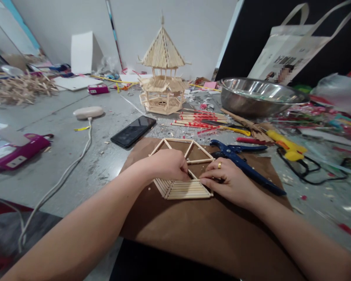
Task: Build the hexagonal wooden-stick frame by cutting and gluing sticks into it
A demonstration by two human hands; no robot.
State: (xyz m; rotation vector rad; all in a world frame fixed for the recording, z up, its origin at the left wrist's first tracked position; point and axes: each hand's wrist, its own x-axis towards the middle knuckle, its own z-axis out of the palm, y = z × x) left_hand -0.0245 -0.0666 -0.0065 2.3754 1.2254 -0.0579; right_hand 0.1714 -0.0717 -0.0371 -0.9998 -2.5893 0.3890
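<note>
A hexagonal frame of thin wooden sticks (183, 187) lies on a brown sheet (210, 230). Its near sections are filled with rows of sticks, its far sections are bare spokes. My left hand (167, 164) rests on the frame's middle, fingers curled and pinched down at a stick near the centre. My right hand (226, 180), a ring on one finger, presses its fingertips against the frame's right edge, fingers closed together. What the fingers pinch is too small to make out.
Blue pliers (245, 164) lie just right of the frame. A black phone (133, 131), loose chopsticks (201, 119), a yellow glue gun (286, 146), a steel bowl (260, 95) and a finished stick pagoda (163, 70) stand beyond. A white cable (61, 177) runs left.
</note>
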